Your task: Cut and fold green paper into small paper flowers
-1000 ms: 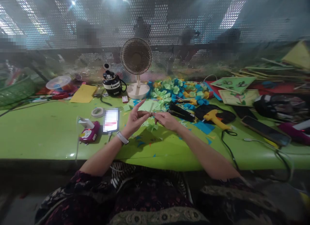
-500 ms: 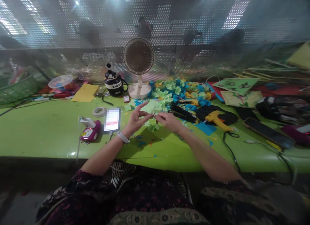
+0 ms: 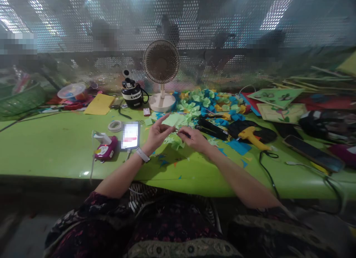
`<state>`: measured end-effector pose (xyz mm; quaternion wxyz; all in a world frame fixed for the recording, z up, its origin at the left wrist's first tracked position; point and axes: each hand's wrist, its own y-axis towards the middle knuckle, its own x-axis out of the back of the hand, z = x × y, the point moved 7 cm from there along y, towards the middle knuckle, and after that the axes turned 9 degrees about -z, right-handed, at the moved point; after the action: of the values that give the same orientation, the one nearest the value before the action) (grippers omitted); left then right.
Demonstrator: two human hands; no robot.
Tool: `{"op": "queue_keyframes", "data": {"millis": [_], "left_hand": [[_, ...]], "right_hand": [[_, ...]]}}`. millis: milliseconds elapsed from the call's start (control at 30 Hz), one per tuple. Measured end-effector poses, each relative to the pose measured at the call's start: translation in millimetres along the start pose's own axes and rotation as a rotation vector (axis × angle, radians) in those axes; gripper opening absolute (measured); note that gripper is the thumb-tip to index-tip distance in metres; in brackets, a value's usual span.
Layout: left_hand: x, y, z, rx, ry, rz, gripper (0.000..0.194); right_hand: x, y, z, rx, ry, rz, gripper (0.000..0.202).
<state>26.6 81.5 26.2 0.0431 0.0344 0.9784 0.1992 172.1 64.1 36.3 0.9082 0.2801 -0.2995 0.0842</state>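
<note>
Hands: two, near the middle of the frame; left hand (image 3: 156, 136) pinches thumb to finger with one finger raised, right hand (image 3: 195, 139) is curled, tips pinched.
Small piece (image 3: 177, 130): one, between both hands' fingertips, gripped from either side; too small to identify.
Paper flowers (image 3: 198, 100): a pile past counting, upper right of the hands; green cut paper (image 3: 176, 144) lies just below the fingertips.
Tools: one stapler (image 3: 213, 128) and one glue gun (image 3: 253, 138), right of centre; one tape roll (image 3: 115, 126), left of centre.
Phones: two, a lit phone (image 3: 130, 135) left of the hands, a dark phone (image 3: 313, 153) at right.
Cards: two, a green card (image 3: 275, 96) overlapping a cream card (image 3: 283, 112), upper right.
Fan: one fan (image 3: 161, 62), upper centre.
Since a second ago: fan and glue gun sit slightly farther right in the frame; the fingertips still meet mid-frame.
</note>
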Motion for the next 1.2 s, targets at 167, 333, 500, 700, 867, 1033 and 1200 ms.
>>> {"op": "queue_keyframes", "data": {"millis": [167,333,500,700,867,1033,1200], "left_hand": [[3.0,0.9,-3.8,-0.033,0.011,-0.033,0.059],[6.1,2.6,-7.1,-0.064,-0.009,-0.079,0.058],[4.9,2.2,-4.3,-0.042,-0.025,-0.073,0.060],[9.4,0.6,-8.7,-0.068,0.018,-0.136,0.053],[12.2,0.0,-14.6,-0.107,0.065,-0.185,0.053],[10.5,0.6,-12.0,-0.082,0.017,-0.175,0.060],[8.1,1.5,-6.0,-0.031,-0.052,-0.137,0.065]], "right_hand": [[-3.9,-0.3,-4.5,-0.031,0.028,-0.003,0.029],[-7.5,-1.2,-3.0,0.039,-0.016,-0.078,0.027],[-15.1,-2.3,-4.9,0.016,-0.013,0.015,0.026],[-18.9,-6.0,0.8,-0.020,-0.024,0.067,0.033],[-15.7,-8.1,0.7,-0.047,-0.071,-0.042,0.034],[-14.5,-7.4,-0.2,-0.012,-0.063,-0.082,0.030],[-14.4,-6.4,-0.7,-0.046,0.043,-0.044,0.029]]}}
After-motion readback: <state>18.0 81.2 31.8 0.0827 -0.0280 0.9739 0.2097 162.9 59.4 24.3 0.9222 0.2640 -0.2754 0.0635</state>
